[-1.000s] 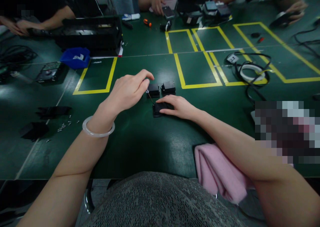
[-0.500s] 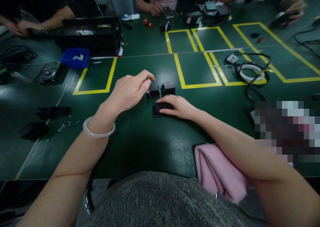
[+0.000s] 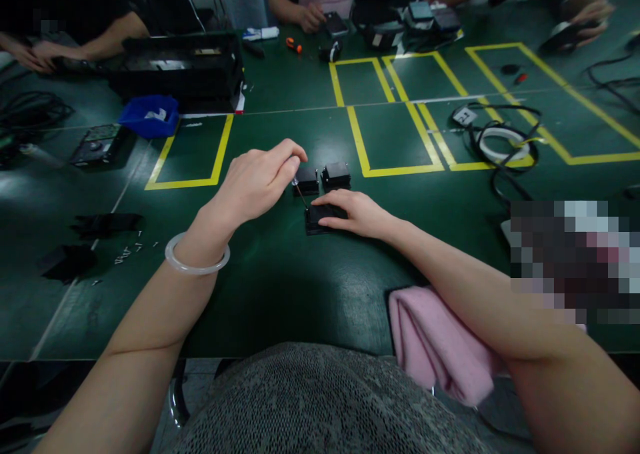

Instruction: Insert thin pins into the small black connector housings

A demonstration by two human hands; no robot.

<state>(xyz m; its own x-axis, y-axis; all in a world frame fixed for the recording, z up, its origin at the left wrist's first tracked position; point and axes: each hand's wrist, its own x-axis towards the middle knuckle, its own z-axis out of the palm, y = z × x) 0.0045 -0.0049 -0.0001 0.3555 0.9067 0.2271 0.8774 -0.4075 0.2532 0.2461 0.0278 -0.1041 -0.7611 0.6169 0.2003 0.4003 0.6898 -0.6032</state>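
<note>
My left hand (image 3: 263,182) is closed round the handle of a thin screwdriver (image 3: 301,196). The screwdriver's shaft slants down, its tip at the left back corner of a black rectangular part (image 3: 316,223) on the green table. My right hand (image 3: 356,214) rests on that part and grips it from the right, fingers on top and thumb along the near side. Just behind stand two similar black blocks (image 3: 337,175) with small metal pins or screws at their ends. The screw head under the tip is too small to make out.
Loose screws (image 3: 123,256) lie at the left beside black parts (image 3: 67,263). Further back are a blue bin (image 3: 150,116) and a long black housing (image 3: 175,74). Coiled cable (image 3: 505,141) lies at the right, a pink cloth (image 3: 440,347) at the near edge. Co-workers' hands are across the table.
Hardly anything differs. My left hand and the screwdriver have shifted very slightly left; my right hand keeps its place on the black part.
</note>
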